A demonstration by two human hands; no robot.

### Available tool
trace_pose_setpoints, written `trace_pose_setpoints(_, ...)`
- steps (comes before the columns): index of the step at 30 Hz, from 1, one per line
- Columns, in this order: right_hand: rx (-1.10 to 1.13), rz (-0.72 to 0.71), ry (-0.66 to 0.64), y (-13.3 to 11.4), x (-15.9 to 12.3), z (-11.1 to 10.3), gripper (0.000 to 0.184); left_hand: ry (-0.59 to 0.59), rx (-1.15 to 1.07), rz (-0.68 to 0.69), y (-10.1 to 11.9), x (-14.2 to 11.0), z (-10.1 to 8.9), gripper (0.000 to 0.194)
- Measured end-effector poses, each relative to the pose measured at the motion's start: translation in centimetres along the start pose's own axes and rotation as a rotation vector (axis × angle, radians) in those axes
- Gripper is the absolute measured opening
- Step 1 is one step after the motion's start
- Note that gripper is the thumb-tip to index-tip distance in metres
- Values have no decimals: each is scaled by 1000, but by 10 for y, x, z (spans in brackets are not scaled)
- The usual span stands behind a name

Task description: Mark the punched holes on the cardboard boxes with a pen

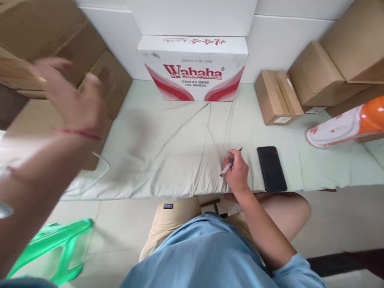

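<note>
My right hand (237, 170) is closed around a pen (227, 168) just above the front part of the cloth-covered table (177, 160). A black smartphone (272, 169) lies flat on the cloth to the right of that hand. Raised high at the left, close to the camera, is my left hand (72, 96), slightly blurred. Its thumb stands apart from the fingers and nothing shows in it. A red cord circles that wrist. Behind the hand are stacked cardboard boxes (114, 86); whether it touches them I cannot tell.
A white and red Wahaha water carton (195, 76) stands against the wall. At the right are several brown boxes (277, 98) and an orange-capped bottle (334, 127). A white cable (105, 170) crosses the table's left end. On the floor stands a green plastic stool (66, 256).
</note>
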State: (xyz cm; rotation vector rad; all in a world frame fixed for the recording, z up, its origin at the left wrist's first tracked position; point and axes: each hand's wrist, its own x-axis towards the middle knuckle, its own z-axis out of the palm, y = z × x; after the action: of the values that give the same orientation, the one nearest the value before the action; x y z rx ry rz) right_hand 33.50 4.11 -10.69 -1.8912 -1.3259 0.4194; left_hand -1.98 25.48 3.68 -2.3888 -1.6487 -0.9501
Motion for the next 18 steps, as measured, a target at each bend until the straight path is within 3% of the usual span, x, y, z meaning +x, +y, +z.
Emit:
trace_pose_setpoints(2,-208,30,-135,-8,3,-2,36,-34,-29,40,20,-40,31,52)
trace_pose_setpoints(5,-410,60,-321,-14,13,-17,60,-248,-145,190,48,-125,64,39)
trace_pose_setpoints(7,-423,59,-395,-11,24,-36,75,-314,-162,187,59,-177,73,33)
trace_pose_setpoints(9,-374,70,-385,0,43,-62,79,-296,-112,147,62,-211,73,31)
trace_pose_setpoints(11,-338,100,-238,14,69,-94,75,-252,-70,155,63,-227,70,32)
trace_pose_setpoints(13,-382,99,19,25,103,-132,74,-191,-40,183,63,-231,69,32)
trace_pose_setpoints(15,-492,1,255,30,142,-173,74,-128,-18,215,65,-229,70,33)
trace_pose_setpoints(18,-724,-75,490,28,203,-237,83,-71,3,246,67,-226,74,35)
